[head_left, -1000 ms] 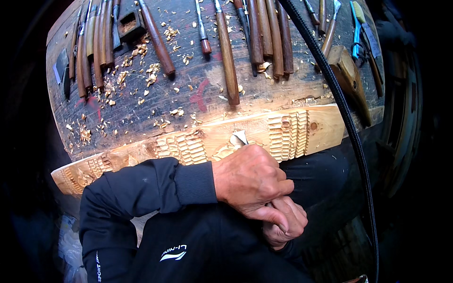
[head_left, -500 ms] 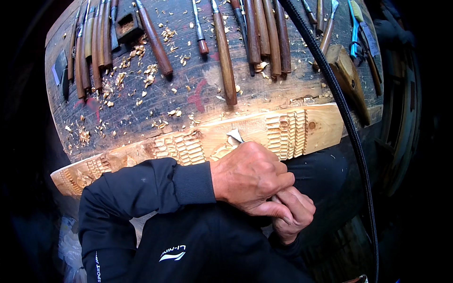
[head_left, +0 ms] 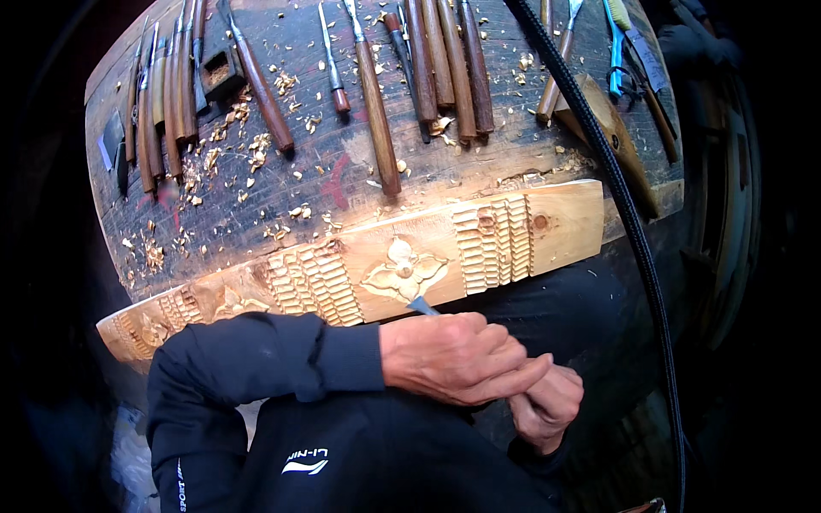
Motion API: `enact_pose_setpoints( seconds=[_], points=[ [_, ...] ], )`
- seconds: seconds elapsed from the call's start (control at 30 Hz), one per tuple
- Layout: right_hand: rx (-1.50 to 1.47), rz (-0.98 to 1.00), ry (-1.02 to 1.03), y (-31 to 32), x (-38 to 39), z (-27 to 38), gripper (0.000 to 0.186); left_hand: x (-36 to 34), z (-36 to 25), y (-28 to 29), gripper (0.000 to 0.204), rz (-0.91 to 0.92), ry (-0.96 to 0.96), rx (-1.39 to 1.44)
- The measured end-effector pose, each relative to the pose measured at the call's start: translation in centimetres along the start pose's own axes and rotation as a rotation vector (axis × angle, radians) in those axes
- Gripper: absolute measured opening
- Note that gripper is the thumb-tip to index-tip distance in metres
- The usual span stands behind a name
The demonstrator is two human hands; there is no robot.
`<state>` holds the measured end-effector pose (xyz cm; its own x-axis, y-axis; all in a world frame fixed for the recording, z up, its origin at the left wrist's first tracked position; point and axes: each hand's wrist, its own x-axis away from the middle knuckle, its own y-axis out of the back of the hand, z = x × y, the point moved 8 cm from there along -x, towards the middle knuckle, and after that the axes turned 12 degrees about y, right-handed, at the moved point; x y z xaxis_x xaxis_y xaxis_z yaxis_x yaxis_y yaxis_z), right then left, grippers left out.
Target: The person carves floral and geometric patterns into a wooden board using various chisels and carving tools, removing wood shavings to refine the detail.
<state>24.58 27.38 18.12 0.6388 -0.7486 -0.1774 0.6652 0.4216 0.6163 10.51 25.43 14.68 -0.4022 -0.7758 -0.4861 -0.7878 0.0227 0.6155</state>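
Observation:
A long pale wooden plank (head_left: 566, 229) lies along the near edge of the workbench, carved with rows of scalloped notches and a four-petal flower (head_left: 404, 272). A chisel blade (head_left: 422, 305) sits at the plank's lower edge, just below the flower. My left hand (head_left: 457, 359) is closed round the chisel behind the blade, hiding most of its shaft. My right hand (head_left: 547, 406) is closed at the tool's rear end, partly under my left fingers, with the handle hidden.
Many wood-handled chisels (head_left: 376, 128) lie across the worn bench (head_left: 222, 214) among shavings. A small dark block (head_left: 221, 73), a wooden mallet (head_left: 624, 162) and a blue brush (head_left: 616, 68) are there too. A black braided cable (head_left: 599, 145) crosses the right side.
My hands and the chisel have moved down, bringing the blade from the flower's upper part to below it and uncovering the carved petals. The view has shifted slightly.

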Motion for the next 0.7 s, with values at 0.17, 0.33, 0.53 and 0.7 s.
enact_pose_setpoints(
  seconds=[0.17,0.33,0.53,0.7],
  points=[
    [0.084,0.030,0.017,2.9,-0.8,-1.4,0.016,-2.5,0.6,-1.5,0.046,-0.101,0.012,0.034],
    [0.073,0.109,0.049,2.2,-1.7,-2.2,0.017,-2.2,1.6,-2.1,0.038,-0.125,-0.022,-0.006],
    [0.044,0.058,0.071,2.3,-2.0,-3.1,0.016,-2.7,2.3,-2.4,0.039,-0.098,0.034,0.046],
    [0.053,0.075,0.061,2.1,-2.6,-3.0,0.016,-2.7,2.7,-2.6,0.041,-0.081,0.077,0.094]
  ],
)
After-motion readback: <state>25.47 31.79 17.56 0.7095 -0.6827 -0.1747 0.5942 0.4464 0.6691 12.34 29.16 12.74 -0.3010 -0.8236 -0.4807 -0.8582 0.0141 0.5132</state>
